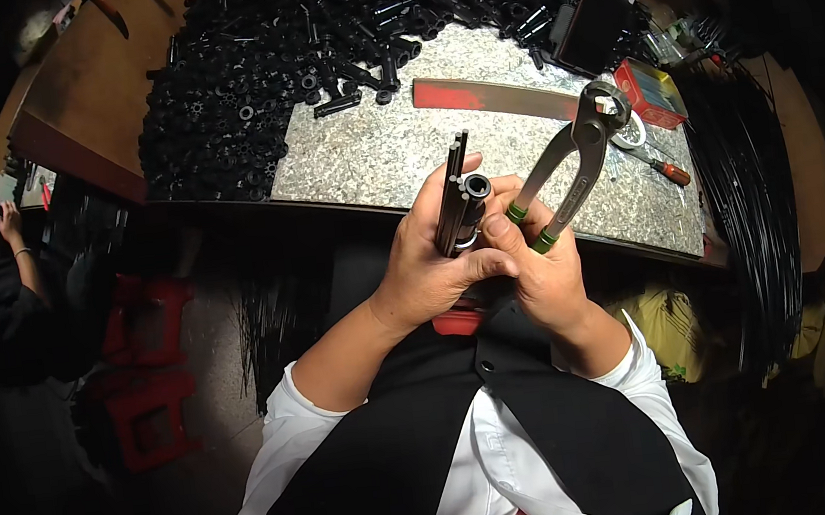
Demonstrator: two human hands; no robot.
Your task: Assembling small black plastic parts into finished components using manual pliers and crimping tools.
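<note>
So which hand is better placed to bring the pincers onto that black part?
Probably the right hand: it already grips the pincers by their handles, the head pointing away over the bench. The left hand is wrapped around the black part, holding it upright.

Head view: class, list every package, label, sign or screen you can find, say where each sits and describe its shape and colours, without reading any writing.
Small box: far right of the speckled metal worktop, rectangular, red with blue and yellow on its top face.
Dark flat panel: behind the box, leaning by the pile of black parts, black with a reddish rim; whether it is a screen cannot be told.
No signs visible.
</note>
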